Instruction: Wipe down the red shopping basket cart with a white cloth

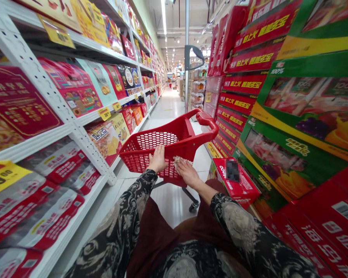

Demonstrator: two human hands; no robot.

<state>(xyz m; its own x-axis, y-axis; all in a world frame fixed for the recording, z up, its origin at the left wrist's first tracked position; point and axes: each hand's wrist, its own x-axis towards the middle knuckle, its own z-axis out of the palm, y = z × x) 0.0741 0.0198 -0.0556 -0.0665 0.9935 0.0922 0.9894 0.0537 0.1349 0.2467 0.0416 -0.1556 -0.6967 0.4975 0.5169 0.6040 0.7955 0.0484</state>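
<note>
A red plastic shopping basket on wheels (pixel 162 144) stands in the aisle in front of me, its handle (pixel 207 121) at the far right. My left hand (pixel 157 159) grips the near rim of the basket, fingers curled over the edge. My right hand (pixel 186 172) presses a crumpled pale cloth (pixel 178 160) flat against the basket's near wall, with its fingers spread over it.
White shelves (pixel 75 127) with red boxed goods and yellow price tags line the left. Stacked red and green cartons (pixel 292 116) rise on the right, with a red box (pixel 234 179) low beside my right arm. The pale floor (pixel 168 108) runs ahead.
</note>
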